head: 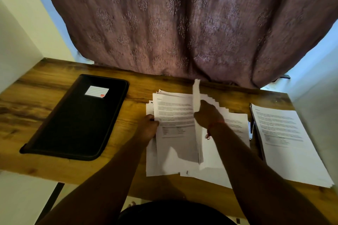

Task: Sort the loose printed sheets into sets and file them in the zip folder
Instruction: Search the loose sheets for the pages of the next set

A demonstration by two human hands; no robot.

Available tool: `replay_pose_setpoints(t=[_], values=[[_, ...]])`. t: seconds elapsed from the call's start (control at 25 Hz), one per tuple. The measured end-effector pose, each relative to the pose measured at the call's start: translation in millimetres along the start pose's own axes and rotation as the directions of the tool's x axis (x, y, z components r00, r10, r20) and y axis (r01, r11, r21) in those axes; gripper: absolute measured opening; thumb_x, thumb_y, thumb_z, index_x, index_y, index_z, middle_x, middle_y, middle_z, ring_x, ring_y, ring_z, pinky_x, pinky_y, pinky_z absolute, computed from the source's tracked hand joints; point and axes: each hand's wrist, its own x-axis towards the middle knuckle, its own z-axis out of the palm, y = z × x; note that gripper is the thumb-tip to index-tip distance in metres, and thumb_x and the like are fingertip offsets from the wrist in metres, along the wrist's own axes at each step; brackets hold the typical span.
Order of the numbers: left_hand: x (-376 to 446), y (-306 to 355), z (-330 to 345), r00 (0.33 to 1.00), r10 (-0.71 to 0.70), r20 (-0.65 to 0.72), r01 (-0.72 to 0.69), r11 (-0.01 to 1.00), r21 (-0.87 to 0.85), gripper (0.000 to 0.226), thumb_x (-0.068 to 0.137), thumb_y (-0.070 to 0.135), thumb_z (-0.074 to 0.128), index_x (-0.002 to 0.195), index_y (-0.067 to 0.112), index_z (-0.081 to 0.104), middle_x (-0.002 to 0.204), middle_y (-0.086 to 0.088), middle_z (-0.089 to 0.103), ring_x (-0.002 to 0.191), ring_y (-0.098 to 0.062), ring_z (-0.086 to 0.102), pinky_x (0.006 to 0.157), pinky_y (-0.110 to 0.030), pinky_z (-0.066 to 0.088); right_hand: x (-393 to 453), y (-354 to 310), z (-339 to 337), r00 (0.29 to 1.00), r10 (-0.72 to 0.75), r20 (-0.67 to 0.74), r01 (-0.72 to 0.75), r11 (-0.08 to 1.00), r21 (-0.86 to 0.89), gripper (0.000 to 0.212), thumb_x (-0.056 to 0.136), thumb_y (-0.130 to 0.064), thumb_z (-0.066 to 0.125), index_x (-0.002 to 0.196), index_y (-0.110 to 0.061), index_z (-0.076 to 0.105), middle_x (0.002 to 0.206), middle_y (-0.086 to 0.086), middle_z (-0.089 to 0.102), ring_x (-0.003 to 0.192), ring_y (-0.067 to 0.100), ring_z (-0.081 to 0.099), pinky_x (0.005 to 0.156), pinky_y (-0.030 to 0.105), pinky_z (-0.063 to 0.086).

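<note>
A messy pile of loose printed sheets [173, 115] lies mid-table. My left hand [149, 126] grips the pile's left edge. My right hand [207, 115] pinches one sheet [196, 95], which stands on edge above the pile. A second, neater stack of printed sheets [285, 140] lies at the right end of the table. The black zip folder [78, 117] with a white label lies closed to the left, apart from both hands.
The wooden table [36, 97] is narrow, and its front edge is close to my body. A purple patterned curtain [182, 23] hangs behind its far edge. Pens [251, 129] lie between the two paper stacks. White walls flank both sides.
</note>
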Motion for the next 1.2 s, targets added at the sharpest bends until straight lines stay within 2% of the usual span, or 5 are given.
replay_pose_setpoints(t=[0.28,0.52,0.8,1.0,1.2], values=[[2,-9,7,0.935,-0.212,0.284,0.325,0.832,-0.450,0.032,0.104,0.039,0.041,0.123,0.022,0.060,0.115,-0.009,0.069,0.112,-0.030,0.063,0.092,-0.045,0.054,-15,-48,83,0.970,-0.085,0.226,0.135,0.967,-0.215,0.034,0.094,-0.028,0.055,0.124,-0.012,0.053,0.114,0.011,0.064,0.104,0.030,0.063,0.089,0.040,0.052],[8,-22,6,0.970,-0.122,0.211,0.182,0.939,-0.293,0.037,0.086,0.025,0.065,0.123,0.023,0.060,0.120,-0.012,0.067,0.106,-0.032,0.064,0.093,-0.051,0.055,-7,-40,101,0.876,-0.143,0.460,0.142,0.989,0.037,0.044,0.091,-0.024,0.064,0.131,-0.008,0.055,0.121,0.013,0.062,0.109,0.027,0.060,0.096,0.036,0.049],[17,-5,-15,0.993,0.099,0.059,-0.092,0.990,-0.107,0.021,0.099,0.018,0.055,0.118,0.023,0.060,0.115,0.001,0.065,0.104,-0.018,0.065,0.076,-0.025,0.055,7,23,42,0.926,0.166,-0.340,-0.081,0.964,0.252,0.046,0.087,-0.044,0.062,0.124,-0.017,0.055,0.117,0.001,0.056,0.105,0.021,0.058,0.086,0.035,0.052],[32,36,-36,0.990,0.141,0.005,-0.137,0.969,-0.204,0.031,0.097,0.018,0.057,0.127,0.024,0.055,0.115,0.008,0.063,0.102,-0.015,0.063,0.083,-0.034,0.053,-5,18,13,0.995,0.066,-0.070,-0.015,0.828,0.560,0.037,0.095,-0.044,0.056,0.128,-0.026,0.059,0.117,-0.014,0.065,0.108,0.007,0.061,0.089,0.025,0.044],[17,76,-45,0.948,0.317,0.021,-0.304,0.922,-0.239,0.029,0.099,0.023,0.055,0.128,0.027,0.055,0.118,0.008,0.066,0.103,-0.015,0.065,0.081,-0.032,0.055,-10,13,8,0.983,-0.009,-0.186,0.151,0.622,0.768,0.031,0.092,-0.024,0.066,0.123,-0.021,0.065,0.119,-0.006,0.070,0.111,0.014,0.065,0.102,0.042,0.047]])
